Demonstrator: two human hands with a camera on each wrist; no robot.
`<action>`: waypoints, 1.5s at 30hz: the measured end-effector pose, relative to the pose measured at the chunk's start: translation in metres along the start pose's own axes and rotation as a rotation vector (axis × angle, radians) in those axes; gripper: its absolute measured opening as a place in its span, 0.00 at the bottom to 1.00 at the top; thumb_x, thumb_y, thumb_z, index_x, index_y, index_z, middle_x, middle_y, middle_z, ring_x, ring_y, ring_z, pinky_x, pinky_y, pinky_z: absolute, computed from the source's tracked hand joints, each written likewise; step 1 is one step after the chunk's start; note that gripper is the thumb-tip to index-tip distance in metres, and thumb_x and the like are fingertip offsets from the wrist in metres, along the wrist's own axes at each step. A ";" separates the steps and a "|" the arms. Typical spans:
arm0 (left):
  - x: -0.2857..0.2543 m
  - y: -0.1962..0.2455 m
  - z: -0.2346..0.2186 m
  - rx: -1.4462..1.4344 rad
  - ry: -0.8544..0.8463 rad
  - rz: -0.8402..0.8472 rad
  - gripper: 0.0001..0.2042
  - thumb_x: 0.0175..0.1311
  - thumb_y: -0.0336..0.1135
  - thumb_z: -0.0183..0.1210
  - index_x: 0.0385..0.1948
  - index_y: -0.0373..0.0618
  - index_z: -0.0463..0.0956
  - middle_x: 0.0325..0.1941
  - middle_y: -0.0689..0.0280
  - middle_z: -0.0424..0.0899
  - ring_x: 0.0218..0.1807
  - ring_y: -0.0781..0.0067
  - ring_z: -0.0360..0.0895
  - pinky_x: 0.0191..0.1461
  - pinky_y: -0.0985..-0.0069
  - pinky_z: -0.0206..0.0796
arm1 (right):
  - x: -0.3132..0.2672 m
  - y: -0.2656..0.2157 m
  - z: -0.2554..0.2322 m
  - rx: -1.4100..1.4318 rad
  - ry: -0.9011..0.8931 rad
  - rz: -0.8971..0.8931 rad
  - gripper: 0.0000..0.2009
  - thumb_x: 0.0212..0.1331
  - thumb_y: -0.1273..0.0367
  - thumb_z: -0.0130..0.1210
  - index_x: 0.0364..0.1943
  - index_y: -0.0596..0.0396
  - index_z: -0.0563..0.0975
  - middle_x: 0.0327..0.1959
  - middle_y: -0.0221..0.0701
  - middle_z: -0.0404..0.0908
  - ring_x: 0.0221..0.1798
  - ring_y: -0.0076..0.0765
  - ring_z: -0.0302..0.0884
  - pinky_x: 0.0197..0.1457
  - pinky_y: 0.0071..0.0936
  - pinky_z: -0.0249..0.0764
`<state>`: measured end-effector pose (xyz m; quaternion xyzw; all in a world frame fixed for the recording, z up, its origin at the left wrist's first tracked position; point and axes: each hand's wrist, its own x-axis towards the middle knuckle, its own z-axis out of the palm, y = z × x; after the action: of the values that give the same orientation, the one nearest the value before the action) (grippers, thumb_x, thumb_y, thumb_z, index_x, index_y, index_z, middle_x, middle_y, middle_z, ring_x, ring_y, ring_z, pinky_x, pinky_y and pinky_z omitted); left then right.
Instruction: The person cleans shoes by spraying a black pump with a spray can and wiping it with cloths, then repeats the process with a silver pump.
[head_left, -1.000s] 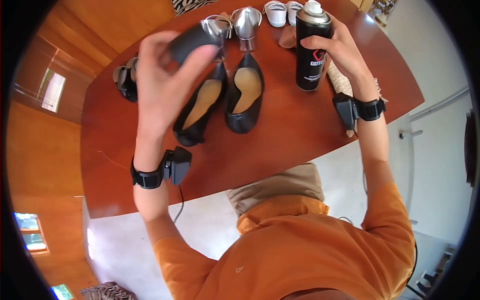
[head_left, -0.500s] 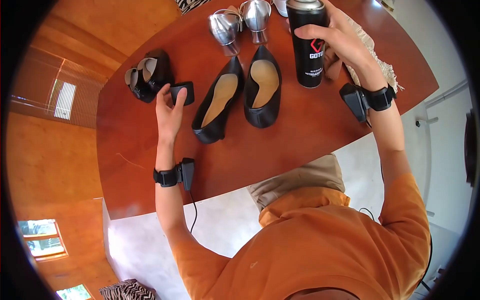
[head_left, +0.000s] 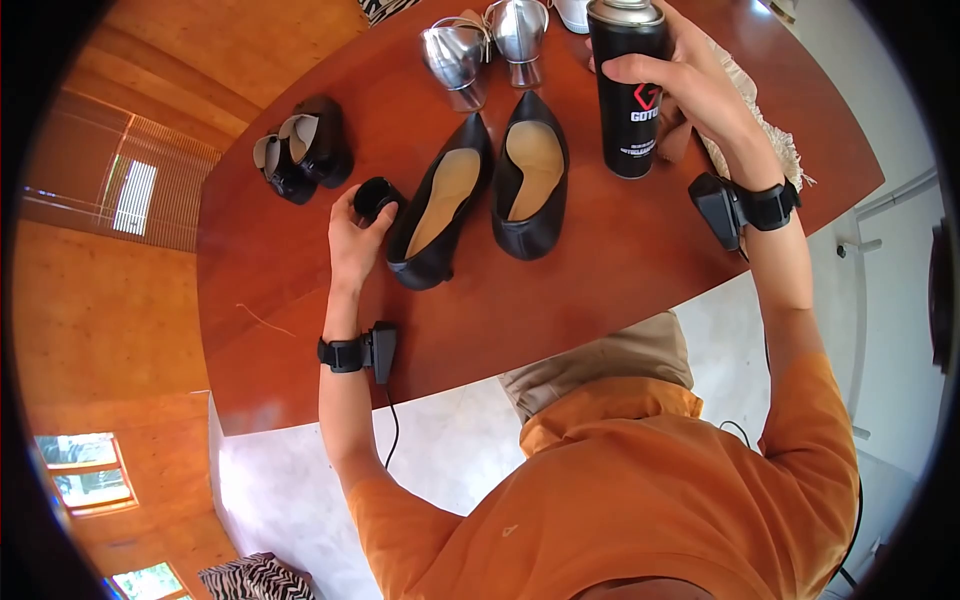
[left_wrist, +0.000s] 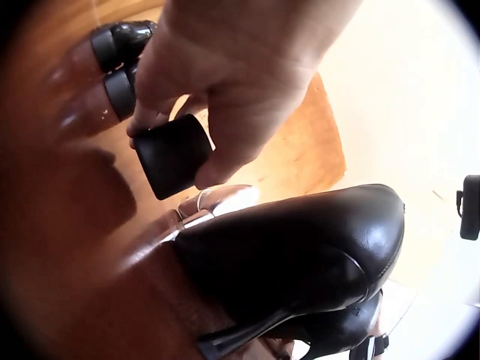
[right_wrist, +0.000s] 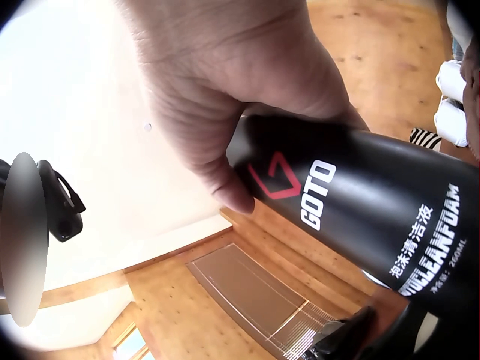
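My left hand (head_left: 355, 240) pinches a black cap (head_left: 377, 195) between thumb and fingers, low at the table's left side. In the left wrist view the cap (left_wrist: 172, 157) appears as a short black cylinder near the tabletop. My right hand (head_left: 705, 90) grips a black GOTO cleaning foam spray can (head_left: 628, 115) around its upper body. Its silver collar shows bare, and the label (right_wrist: 319, 195) faces the right wrist camera. Between the hands stands a pair of black high-heeled pumps, the left pump (head_left: 440, 205) beside the cap and the right pump (head_left: 530, 190) nearer the can.
Beyond the pumps stand silver heeled shoes (head_left: 518, 40). At the far left is a pair of black shoes (head_left: 325, 145). A white shoe (head_left: 573, 14) shows at the back, and a fringed cream cloth (head_left: 775, 140) lies behind my right wrist. The table (head_left: 300, 370) has a curved far edge.
My left hand has carried the cap down from near the silver shoes to the table's left side, then slightly right, turning it. The right hand keeps its grip on the can. The view has shifted.
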<state>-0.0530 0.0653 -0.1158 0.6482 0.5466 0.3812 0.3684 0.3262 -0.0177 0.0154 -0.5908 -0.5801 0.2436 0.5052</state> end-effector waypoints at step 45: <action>-0.088 0.149 0.062 -0.553 -0.265 0.066 0.19 0.63 0.35 0.56 0.47 0.34 0.58 0.48 0.52 0.71 0.48 0.67 0.75 0.46 0.69 0.77 | -0.052 -0.006 -0.004 -0.196 -0.373 -0.330 0.31 0.49 0.77 0.55 0.61 0.44 0.61 0.52 0.39 0.67 0.53 0.45 0.67 0.57 0.35 0.65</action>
<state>0.0570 -0.0446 -0.0179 0.5849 0.3482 0.4393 0.5863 0.3166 -0.0687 0.0064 -0.4792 -0.7724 0.2052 0.3629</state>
